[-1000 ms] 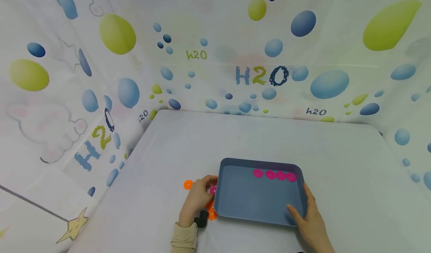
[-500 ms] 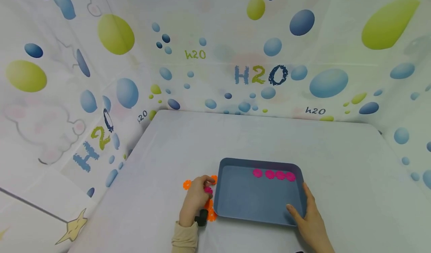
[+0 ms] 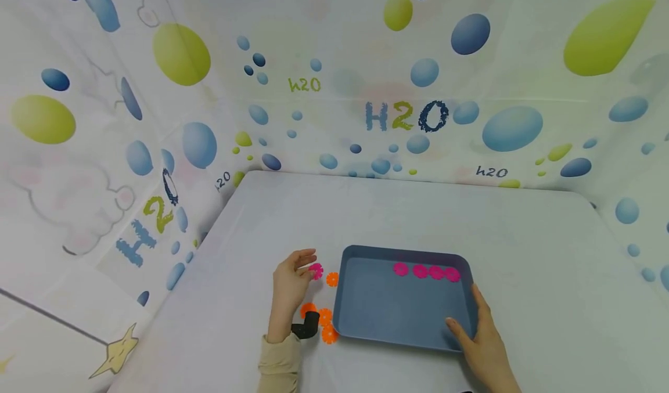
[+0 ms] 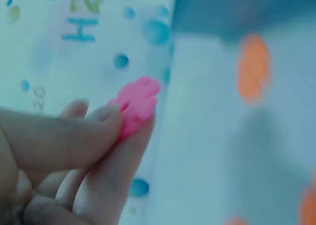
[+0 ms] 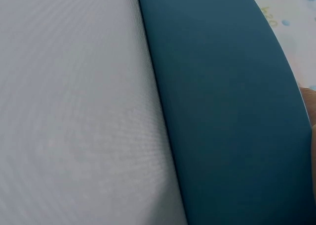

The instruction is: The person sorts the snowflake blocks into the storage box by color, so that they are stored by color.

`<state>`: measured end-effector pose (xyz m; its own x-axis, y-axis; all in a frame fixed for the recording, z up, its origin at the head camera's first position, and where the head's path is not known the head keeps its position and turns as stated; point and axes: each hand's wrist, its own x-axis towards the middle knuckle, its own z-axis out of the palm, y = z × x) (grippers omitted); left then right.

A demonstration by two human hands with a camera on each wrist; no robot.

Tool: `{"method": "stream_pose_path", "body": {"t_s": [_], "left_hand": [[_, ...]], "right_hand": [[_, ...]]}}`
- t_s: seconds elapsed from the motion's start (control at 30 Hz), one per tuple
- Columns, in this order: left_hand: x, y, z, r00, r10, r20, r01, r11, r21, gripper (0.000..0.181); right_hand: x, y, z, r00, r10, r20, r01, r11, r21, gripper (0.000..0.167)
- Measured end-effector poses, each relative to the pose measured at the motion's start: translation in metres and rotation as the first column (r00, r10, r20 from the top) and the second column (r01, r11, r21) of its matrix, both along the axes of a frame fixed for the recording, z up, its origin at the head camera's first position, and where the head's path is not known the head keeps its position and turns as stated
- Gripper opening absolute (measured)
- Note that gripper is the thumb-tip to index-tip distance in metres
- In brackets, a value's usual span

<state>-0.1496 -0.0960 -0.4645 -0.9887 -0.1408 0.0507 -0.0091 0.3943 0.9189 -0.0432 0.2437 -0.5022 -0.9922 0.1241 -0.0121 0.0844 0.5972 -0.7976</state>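
Soft, even light lies over the white table [image 3: 292,213], seemingly falling from above; shadows are faint, with a darker smudge inside the tray [image 3: 392,312] by the right hand [image 3: 482,342]; up in the corner the printed drops [image 3: 606,39] look stretched; over to the left-wrist view, tinted bluish, the pink disc [image 4: 138,104] fairly clear, the orange disc [image 4: 253,68] badly blurred, a soft grey shadow below; the right-wrist view runs dimmer, fine ripple bands crossing the pale surface.

Blue tray [image 5: 227,111], pale tabletop [image 5: 74,106], fingers [image 5: 309,106] at rim
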Motion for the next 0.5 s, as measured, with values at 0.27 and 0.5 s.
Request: {"method": "stream_pose_path", "body": {"t_s": [0.27, 0.5], "left_hand": [[-0.021, 0.053, 0.018, 0.995, -0.095, 0.017, 0.090, 0.978, 0.190, 0.029], [-0.034, 0.100, 0.014, 0.971, -0.210, 0.116, 0.198, 0.974, 0.112, 0.015]], "right_hand": [[0.000, 0.001, -0.003, 1.000, -0.011, 0.007, 0.011, 1.000, 0.013, 0.092], [-0.001, 0.002, -0.003, 1.000, -0.016, -0.001, 0.016, 1.000, 0.013, 0.092]]}}
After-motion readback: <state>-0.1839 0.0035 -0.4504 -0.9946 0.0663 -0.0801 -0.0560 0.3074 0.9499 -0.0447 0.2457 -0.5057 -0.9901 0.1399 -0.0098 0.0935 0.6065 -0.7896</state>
